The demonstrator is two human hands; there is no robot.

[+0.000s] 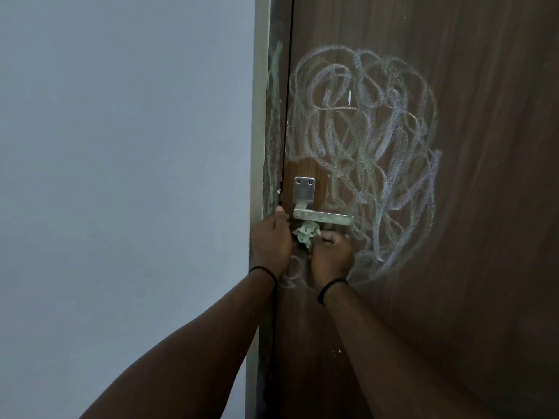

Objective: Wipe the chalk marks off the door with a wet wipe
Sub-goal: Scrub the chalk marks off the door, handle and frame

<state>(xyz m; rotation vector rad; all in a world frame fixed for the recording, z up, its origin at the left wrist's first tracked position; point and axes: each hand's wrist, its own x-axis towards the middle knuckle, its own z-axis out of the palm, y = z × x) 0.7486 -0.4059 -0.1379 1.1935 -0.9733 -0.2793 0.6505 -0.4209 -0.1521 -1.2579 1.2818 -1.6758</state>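
Observation:
A dark brown wooden door (484, 146) carries a big tangle of pale chalk scribbles (372, 140) above and to the right of its metal lever handle (323, 217). A crumpled, green-stained wet wipe (306, 232) sits just under the handle. My right hand (331, 255) grips the wipe from below, fingers curled. My left hand (270, 240) rests at the door's edge beside the wipe, fingers extended upward; whether it touches the wipe is unclear. A small patch around the handle plate looks clean and darker.
A door frame (273, 131) with faint green chalk smears runs along the door's left edge. A plain grey-blue wall (121, 176) fills the left half of the view. More faint chalk loops (292, 273) lie below the hands.

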